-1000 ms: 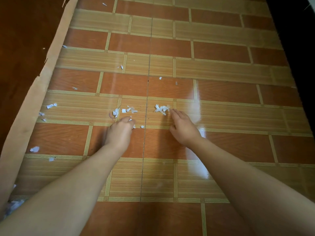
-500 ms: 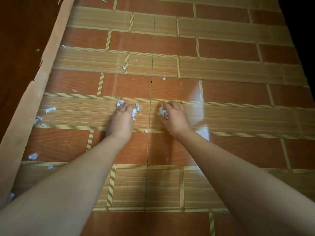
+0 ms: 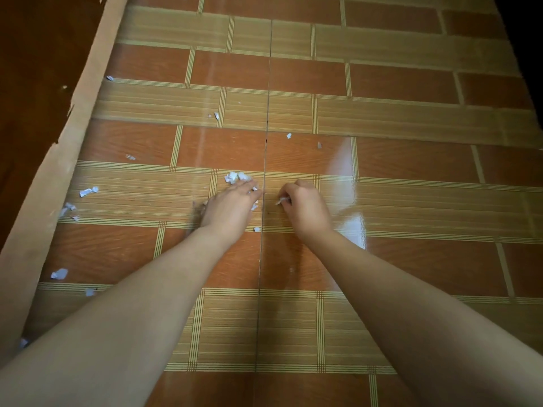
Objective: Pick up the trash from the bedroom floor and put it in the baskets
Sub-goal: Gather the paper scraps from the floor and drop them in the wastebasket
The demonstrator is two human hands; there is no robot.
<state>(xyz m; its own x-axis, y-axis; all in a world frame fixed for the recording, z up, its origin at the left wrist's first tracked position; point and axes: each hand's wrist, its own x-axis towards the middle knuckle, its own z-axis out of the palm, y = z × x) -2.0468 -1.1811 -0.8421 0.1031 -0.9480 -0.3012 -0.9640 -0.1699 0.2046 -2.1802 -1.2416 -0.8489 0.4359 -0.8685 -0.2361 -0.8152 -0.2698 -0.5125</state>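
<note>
On the glossy orange-and-tan tiled bedroom floor (image 3: 382,83), my left hand (image 3: 227,208) lies flat, fingers (image 3: 249,190) together, apparently raking a small heap of torn white paper scraps (image 3: 236,177) that touches their tips. Just right of that heap, my right hand (image 3: 305,208) curls, fingers (image 3: 289,195) clamped on one white paper sliver (image 3: 281,200). More loose white scraps (image 3: 88,191) lie well left of the heap. No baskets show.

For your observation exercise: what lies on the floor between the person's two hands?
In the head view, only bare floor with a thin dark seam separates the left hand and right hand; paper scraps hug the left fingers.
</note>
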